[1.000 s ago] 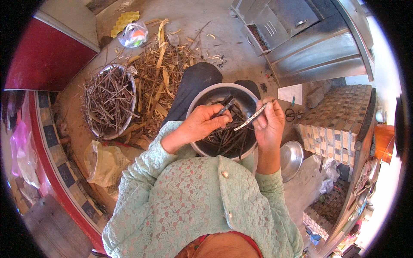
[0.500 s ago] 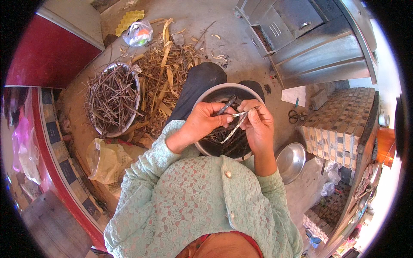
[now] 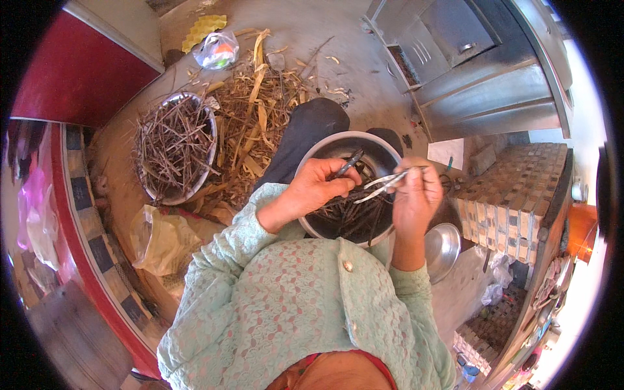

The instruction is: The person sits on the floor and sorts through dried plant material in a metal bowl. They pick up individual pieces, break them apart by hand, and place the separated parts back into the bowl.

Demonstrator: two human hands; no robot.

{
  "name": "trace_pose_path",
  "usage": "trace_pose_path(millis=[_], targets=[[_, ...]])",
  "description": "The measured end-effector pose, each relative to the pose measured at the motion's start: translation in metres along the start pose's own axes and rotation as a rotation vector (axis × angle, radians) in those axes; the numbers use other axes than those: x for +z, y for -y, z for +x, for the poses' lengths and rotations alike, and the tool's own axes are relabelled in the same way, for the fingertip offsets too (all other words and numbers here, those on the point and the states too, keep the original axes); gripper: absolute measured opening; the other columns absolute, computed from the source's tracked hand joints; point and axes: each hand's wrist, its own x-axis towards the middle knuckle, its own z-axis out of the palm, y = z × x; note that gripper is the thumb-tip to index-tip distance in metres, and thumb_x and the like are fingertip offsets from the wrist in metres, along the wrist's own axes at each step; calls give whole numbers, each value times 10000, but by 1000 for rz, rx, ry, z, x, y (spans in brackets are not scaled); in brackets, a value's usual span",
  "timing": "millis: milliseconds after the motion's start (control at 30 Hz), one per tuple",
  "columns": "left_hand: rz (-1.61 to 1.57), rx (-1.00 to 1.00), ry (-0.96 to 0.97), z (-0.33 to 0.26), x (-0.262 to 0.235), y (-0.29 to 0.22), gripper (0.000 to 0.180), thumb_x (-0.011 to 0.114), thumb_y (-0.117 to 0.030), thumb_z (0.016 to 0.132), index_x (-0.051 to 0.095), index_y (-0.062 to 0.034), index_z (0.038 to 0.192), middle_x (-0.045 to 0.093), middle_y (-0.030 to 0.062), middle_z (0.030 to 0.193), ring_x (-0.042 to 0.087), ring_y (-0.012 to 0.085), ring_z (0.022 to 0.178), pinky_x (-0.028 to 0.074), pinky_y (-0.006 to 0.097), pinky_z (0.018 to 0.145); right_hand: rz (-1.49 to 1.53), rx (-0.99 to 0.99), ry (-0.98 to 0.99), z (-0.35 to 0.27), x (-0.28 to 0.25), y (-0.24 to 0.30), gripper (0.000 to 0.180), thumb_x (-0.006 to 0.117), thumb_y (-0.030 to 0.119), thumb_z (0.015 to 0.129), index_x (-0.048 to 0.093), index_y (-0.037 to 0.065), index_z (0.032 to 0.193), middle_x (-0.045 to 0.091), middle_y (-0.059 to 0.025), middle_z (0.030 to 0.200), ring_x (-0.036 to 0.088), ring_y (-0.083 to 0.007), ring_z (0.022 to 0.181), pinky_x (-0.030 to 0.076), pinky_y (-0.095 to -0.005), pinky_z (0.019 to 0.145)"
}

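Stalk [image 3: 349, 164], dark, thin and short, sticks up from the left hand [image 3: 316, 190], whose fingers close around it over the steel bowl [image 3: 323, 147] of dark stalks. The right hand [image 3: 415, 198] grips pale peeled strips [image 3: 383, 185] just beside.

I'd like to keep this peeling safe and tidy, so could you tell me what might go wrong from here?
The right hand pulls a pale strip off a dark stalk held by the left hand; if it snaps, bits may miss the metal bowl resting on the lap. That bowl could tip if the knees shift. The heap of dry peelings on the floor could be slipped on.
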Motion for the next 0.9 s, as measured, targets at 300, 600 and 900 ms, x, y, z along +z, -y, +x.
trace_pose_path(millis=[300, 600, 900], targets=[[-126, -39, 38, -2, -1, -4, 262, 451, -202, 953, 527, -70, 1166, 506, -32, 753, 335, 4, 540, 268, 149, 484, -221, -48, 457, 34, 74, 35, 490, 502, 175, 939, 348, 17, 1376, 531, -170, 1225, 601, -222, 1013, 489, -286, 786], [-145, 69, 116, 0, -1, 9, 158, 437, -151, 981, 447, -81, 1123, 570, 45, 810, 344, 29, 511, 290, 160, 460, -524, 66, 334, 27, 27, 6, 128, 635, 31, 834, 596, -12, 948, 567, -27, 815, 550, -80, 693, 446, -210, 617], [158, 313, -82, 3, 1, 11, 99, 583, -98, 905, 572, 1, 902, 567, 24, 880, 512, 75, 758, 420, 207, 669, -397, 205, 257, 14, 23, -4, 130, 647, 106, 857, 592, -8, 832, 553, -6, 687, 498, -45, 605, 414, -197, 545]])
